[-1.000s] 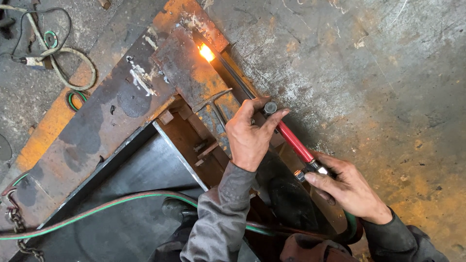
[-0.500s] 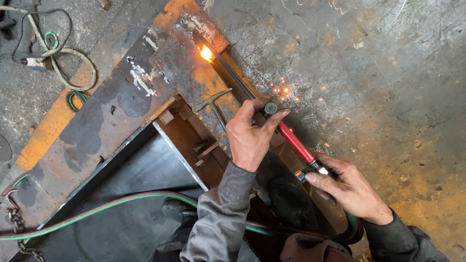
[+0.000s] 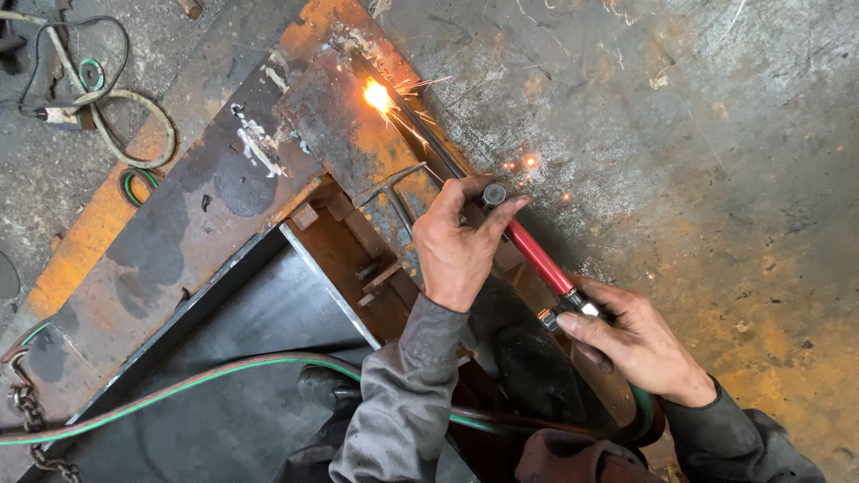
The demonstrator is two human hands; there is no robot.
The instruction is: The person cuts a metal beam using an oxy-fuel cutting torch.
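Torch (image 3: 528, 246) is looking like a long, stiff metal piece with a red grip, probably front-heavy and way too hot near the flame (image 3: 377, 92), so you're keeping both hands back on the shaft, which seems right to me. You're wrapping your left hand (image 3: 458, 246) closed around the middle by the knob, and your right hand (image 3: 637, 338) is clenching the rear end at the valve where the hoses (image 3: 179, 389) are joining. Tip is burning at the far edge of the rusty steel plate (image 3: 340, 134), sparks flying off toward the concrete floor (image 3: 698, 134).
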